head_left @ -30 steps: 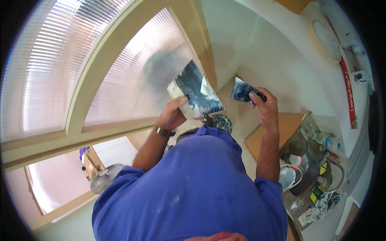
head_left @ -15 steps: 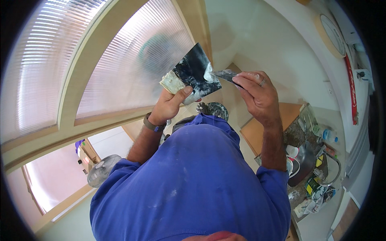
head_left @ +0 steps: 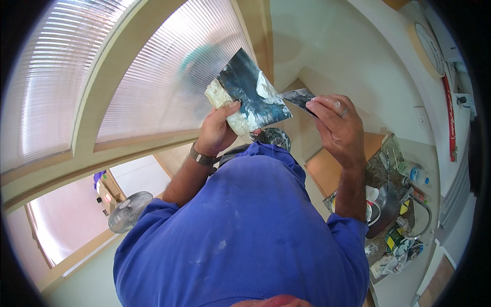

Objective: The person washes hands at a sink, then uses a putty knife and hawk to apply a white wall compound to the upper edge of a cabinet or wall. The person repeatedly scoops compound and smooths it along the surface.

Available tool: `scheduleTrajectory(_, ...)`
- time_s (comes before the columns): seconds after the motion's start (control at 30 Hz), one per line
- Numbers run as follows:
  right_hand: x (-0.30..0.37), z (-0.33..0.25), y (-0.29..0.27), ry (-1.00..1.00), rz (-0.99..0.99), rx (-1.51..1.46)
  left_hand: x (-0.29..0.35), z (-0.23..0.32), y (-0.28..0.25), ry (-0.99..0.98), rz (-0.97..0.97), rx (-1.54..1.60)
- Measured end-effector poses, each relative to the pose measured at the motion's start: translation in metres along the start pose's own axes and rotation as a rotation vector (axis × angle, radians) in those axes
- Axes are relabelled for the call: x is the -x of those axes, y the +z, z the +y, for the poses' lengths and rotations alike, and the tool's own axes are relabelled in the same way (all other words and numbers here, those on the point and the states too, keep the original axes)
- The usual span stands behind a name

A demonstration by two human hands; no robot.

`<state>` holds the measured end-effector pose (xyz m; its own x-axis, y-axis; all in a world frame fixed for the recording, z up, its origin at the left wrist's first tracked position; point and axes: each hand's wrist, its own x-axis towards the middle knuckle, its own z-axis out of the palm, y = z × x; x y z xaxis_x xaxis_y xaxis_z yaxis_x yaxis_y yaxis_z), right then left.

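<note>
My left hand (head_left: 217, 128) grips a wide, dark plastering blade (head_left: 243, 77) by its putty-crusted pale edge, the thumb pressed on its face. A lump of white putty (head_left: 266, 88) lies along the blade's right side, with thinner smears below it. In my right hand (head_left: 337, 123) is a smaller putty knife (head_left: 299, 96), pinched between thumb and fingers. Its tip points left, close to the putty; whether it touches the wide blade I cannot tell. Some white residue marks my right fingers.
Ribbed translucent panels (head_left: 169, 66) in a cream frame stand at the left. Below them is a fan (head_left: 130, 212). A cluttered sink counter at the right holds a curved faucet (head_left: 428, 217) and a plastic bottle (head_left: 420, 176). A round clock (head_left: 428, 48) hangs upper right.
My right hand and the putty knife have moved a little right. The wide blade has shifted slightly right and tilted, showing more of its face. The putty lump looks longer.
</note>
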<state>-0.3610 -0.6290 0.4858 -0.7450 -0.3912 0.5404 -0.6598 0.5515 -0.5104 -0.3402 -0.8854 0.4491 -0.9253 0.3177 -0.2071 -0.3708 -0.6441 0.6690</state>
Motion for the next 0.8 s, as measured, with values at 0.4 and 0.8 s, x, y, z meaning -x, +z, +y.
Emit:
scheduleTrajectory(0.4,0.000,-0.002,0.005,-0.166,-0.002,0.127,0.003,-0.002,0.006,0.048,0.034,-0.073)
scheduleTrajectory(0.8,-0.004,-0.001,0.017,-0.232,0.161,0.221,0.006,0.000,0.009,0.132,-0.046,-0.210)
